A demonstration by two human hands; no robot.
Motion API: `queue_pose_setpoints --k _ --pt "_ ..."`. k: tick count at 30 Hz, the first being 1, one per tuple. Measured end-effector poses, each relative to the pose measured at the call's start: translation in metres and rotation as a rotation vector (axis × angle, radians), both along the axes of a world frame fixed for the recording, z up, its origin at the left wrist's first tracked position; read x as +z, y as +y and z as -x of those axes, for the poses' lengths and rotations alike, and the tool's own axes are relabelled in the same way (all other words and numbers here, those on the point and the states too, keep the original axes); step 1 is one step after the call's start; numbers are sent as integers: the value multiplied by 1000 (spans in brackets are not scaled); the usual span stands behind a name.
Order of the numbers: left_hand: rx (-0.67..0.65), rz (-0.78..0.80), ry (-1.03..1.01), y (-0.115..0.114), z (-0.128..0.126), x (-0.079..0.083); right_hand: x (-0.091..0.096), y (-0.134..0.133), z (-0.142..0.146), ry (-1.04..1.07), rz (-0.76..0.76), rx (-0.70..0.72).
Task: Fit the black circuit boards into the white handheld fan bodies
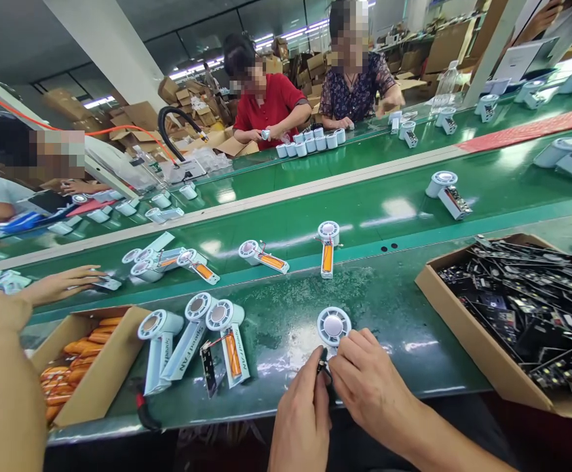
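Observation:
A white handheld fan shell lies on the green bench in front of me, round grille facing up. My left hand pinches a small black part at the fan's handle end. My right hand covers the handle and grips it from the right. Just left of my hands lie three more white fan shells, one with an orange battery fitted and a black circuit board hanging beside it.
A cardboard box of black circuit boards stands at my right. A box of orange batteries is at the left, beside another person's arm and hand. Fans with batteries ride the green conveyor. Two people work opposite.

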State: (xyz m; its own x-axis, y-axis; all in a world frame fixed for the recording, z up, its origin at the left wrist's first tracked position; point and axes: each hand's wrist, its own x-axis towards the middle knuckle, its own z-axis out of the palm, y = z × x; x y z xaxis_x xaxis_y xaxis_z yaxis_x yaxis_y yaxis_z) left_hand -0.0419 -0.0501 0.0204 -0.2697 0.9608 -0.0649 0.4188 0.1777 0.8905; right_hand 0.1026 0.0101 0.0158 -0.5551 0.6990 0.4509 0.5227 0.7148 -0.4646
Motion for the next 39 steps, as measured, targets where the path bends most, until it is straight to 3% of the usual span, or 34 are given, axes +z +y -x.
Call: queue_pose_setpoints --k 5,11,16,23,27,29,32,36,39 --pt "-80 -20 137 -3 3 -6 0 1 2 -7 -26 3" --pt "-380 -8 497 -5 18 -7 0 0 1 -9 -19 1" --pt "-408 4 514 2 16 2 3 -1 0 8 28 10" --pt "-306 24 277 3 3 7 -1 -3 4 5 22 -21" --pt "-186 179 -65 7 -3 4 2 -1 2 -3 43 -58" --pt "-130 288 -321 10 -4 3 9 3 -13 55 145 -12" --pt "-72 323 -575 13 -3 2 18 6 -52 254 363 17" --pt "-91 335 -585 11 0 1 13 -2 -89 384 468 -140" --pt "-85 318 -573 11 1 -3 2 -13 -81 347 438 -85"
